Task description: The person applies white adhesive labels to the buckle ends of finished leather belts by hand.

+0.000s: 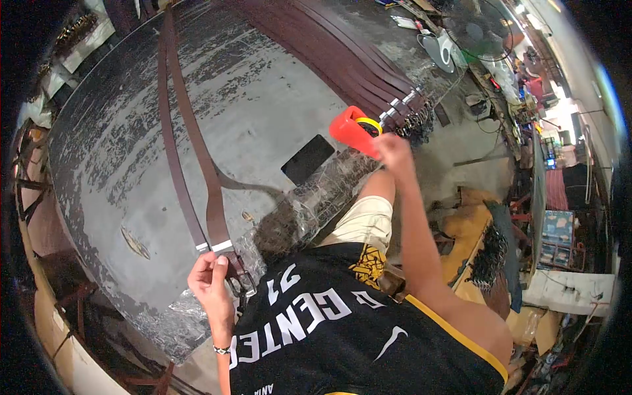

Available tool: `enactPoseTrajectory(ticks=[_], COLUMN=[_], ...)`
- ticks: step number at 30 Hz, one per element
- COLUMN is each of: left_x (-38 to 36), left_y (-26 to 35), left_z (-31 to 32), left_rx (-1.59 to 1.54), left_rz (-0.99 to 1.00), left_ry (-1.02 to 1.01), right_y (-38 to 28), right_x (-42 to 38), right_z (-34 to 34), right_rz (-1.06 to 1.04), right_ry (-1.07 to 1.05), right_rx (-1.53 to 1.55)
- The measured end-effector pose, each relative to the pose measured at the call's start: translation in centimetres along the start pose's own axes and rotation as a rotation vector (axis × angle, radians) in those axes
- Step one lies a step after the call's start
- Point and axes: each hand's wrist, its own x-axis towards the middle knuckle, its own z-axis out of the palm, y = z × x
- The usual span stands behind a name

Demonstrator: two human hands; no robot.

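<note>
Two long brown belts (214, 210) run down the table, each with a white band near its lower end. My left hand (210, 280) is closed at that end, thumb and fingertip pinched on the left belt (174, 151) just below its white band. Dark metal buckle parts (242, 275) show beside the fingers. My right hand (395, 155), slightly blurred, is closed against the near end of a red tape dispenser (351, 131) with a yellow-rimmed roll (370, 125). Whatever lies between those fingers is hidden.
A black phone (308, 160) lies on the grey worktable (131, 197). Many brown belts (329, 52) are laid side by side at the back, metal buckles (411, 108) over the right edge. A fan (477, 33) stands far right; dark straps (490, 257) hang beside me.
</note>
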Motion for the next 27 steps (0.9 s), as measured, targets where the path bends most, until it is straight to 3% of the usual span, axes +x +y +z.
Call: enactPoseTrajectory(ticks=[2,3,6,7,10,14,17,27], left_x=[0.0,0.0,0.3,0.4,0.0,-0.5,-0.7,-0.8], left_y=[-0.4,-0.5,-0.6,-0.7,0.7,0.9,0.7,0.4], left_z=[-0.1,0.0,-0.4,-0.4,0.2,0.7,1.0,1.4], left_rx=[-0.021,-0.032,-0.051,-0.059,-0.024,-0.033,-0.052,-0.043], left_rz=[-0.015,-0.021,-0.012,-0.007,-0.007,-0.007,-0.027,0.002], left_ry=[0.004,0.004,-0.027,-0.039,-0.051,-0.013,-0.011,-0.03], right_y=[4.9,8.8,8.2,7.3,8.6,8.9,9.1,9.4], right_x=[2.5,3.7,4.5,4.8,6.1,7.2,8.1,8.5], right_z=[-4.6,-6.5,-8.3,-8.8,-9.1,-9.1,-9.4,-8.8], right_rz=[0.026,-0.061,-0.05,0.025,0.191,0.2,0.086,0.206], right_ry=[0.179,0.249,0.129,-0.052,-0.268,-0.342,-0.425,-0.397], right_rx=[-0.277,-0.346,-0.397,-0.292,-0.221,-0.315,-0.313,-0.202])
